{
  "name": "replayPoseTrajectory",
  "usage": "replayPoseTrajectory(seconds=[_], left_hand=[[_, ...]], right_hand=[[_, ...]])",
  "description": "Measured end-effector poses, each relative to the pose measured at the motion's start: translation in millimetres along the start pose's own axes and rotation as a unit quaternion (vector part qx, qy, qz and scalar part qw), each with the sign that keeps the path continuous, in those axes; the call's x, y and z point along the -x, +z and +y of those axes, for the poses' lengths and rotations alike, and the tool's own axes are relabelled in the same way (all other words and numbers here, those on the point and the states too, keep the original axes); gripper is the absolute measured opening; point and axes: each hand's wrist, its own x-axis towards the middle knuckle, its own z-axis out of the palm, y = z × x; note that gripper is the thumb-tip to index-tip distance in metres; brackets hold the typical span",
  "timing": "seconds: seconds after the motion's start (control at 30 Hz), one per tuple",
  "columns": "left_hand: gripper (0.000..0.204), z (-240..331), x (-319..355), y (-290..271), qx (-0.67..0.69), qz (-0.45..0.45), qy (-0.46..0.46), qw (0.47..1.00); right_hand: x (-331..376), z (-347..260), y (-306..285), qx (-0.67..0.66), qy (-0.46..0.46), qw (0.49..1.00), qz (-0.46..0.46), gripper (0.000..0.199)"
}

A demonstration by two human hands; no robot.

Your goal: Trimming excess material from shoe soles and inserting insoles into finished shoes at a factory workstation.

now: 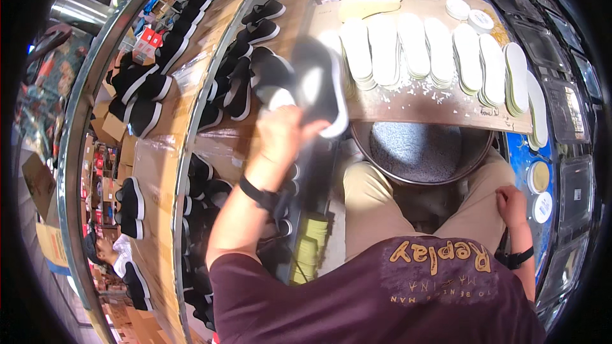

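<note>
My left hand [282, 134] is raised at the edge of the shelf on the left, its fingers closed on a black slip-on shoe [328, 83] with a white sole. The shoe is blurred and tilted. A second black shoe [271, 70] sits right beside it; whether my fingers touch that one too, I cannot tell. My right hand [512, 205] lies by my right thigh with its fingers curled in and nothing showing in them.
Black shoes [239, 89] line the shelf rows at left. Ahead, a board [395, 105] bears stacks of white insoles [414, 44] and white scraps. Beneath it, between my knees, sits a round metal basin [424, 178]. Round lids [542, 207] lie on a blue surface at right.
</note>
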Motion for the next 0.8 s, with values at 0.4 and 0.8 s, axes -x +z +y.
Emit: replayPoseTrajectory(seconds=[0.4,0.8], left_hand=[[0.053,-316,-54,153,-0.174,-0.021,-0.154,0.972],[0.039,-284,-66,183,-0.068,-0.018,-0.205,0.976]], right_hand=[[-35,-21,47,0.143,0.035,0.981,0.123,0.011],[-42,-28,43,0.115,0.040,0.987,0.104,0.011]])
